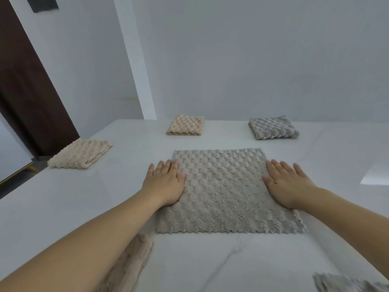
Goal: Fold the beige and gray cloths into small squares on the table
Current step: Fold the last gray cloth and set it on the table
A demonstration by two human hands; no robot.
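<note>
A gray cloth (pixel 229 192) is lying flat mid-surface (pixel 210 260). The left hand (pixel 163 184) and right hand (pixel 288 184) are pressing on its side edges, each grip spread, fingers straight. Folded beige squares (pixel 186 125) are sitting toward the far edge and left edge.

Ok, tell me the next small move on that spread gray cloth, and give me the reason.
Probably pinch the near corners and fold the gray cloth in half. It lies flat and unfolded, with the left hand and right hand pressing open on its side edges, while three folded cloths already sit farther back.
</note>
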